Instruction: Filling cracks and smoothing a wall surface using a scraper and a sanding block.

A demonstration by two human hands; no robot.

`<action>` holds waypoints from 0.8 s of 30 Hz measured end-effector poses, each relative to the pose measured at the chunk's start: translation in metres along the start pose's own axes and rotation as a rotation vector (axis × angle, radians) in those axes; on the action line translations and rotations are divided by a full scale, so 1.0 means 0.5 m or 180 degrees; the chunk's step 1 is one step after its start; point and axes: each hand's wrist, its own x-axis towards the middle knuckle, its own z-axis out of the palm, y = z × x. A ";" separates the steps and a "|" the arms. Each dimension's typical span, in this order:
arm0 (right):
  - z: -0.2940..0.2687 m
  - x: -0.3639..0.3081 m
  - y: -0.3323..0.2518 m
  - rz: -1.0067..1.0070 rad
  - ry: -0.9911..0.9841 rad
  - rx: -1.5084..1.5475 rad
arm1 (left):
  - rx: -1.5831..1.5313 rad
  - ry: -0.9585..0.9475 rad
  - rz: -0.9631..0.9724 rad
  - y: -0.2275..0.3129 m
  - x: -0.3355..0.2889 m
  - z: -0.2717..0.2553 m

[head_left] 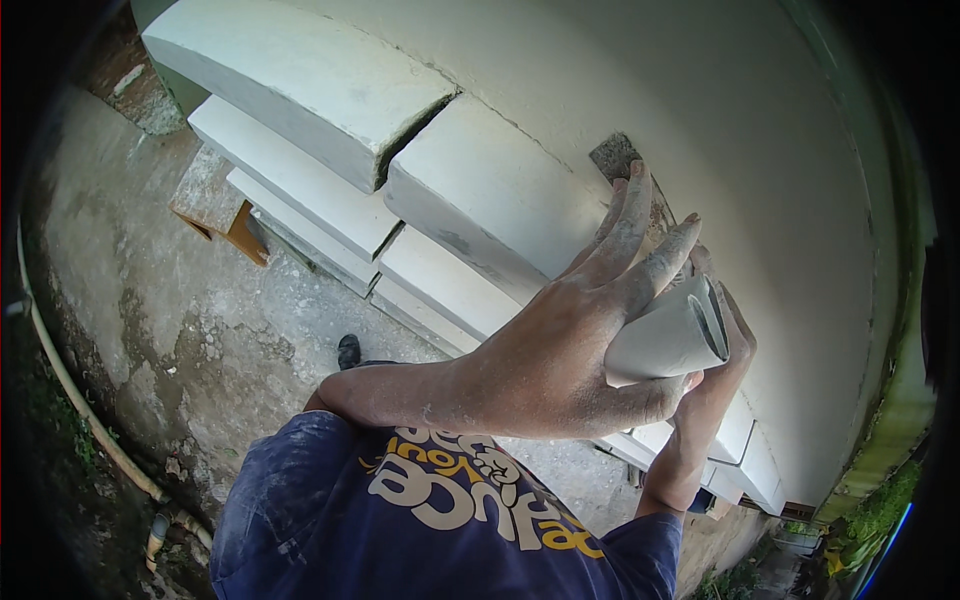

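Head view: left hand (555, 345) around a pale roll (655, 345), fingers extended; right hand (738, 348) partly hidden, grip unclear.

The dust-smeared navy T-shirt (400, 530) has short sleeves (285, 475) and white and yellow lettering (490, 490).

The left hand (560, 325) covers much of the right hand (738, 330), whose palm and thumb stay out of sight. Fingertips hide part of the grey piece (613, 155), so its full shape cannot be told. The inside of the pale roll (662, 340) is mostly hidden. A forearm (400, 392) blocks most of the leg above the dark shoe (348, 350). The lower edge cuts off the shirt (310, 530), the dark rim the hose (85, 415)
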 end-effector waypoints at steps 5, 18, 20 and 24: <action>0.008 -0.004 0.005 -0.0178 0.0166 0.0055 | -0.0038 -0.0200 -0.0119 -0.002 -0.005 -0.007; 0.000 0.002 -0.021 0.0181 -0.0006 0.0021 | -0.0056 -0.0064 0.0055 -0.005 0.003 -0.011; 0.004 0.007 -0.012 0.0002 0.0007 0.0005 | -0.0082 0.0077 -0.0003 0.000 0.006 -0.012; -0.004 0.002 0.001 -0.0339 0.0091 -0.0041 | -0.0164 -0.0057 0.0025 -0.004 0.001 -0.016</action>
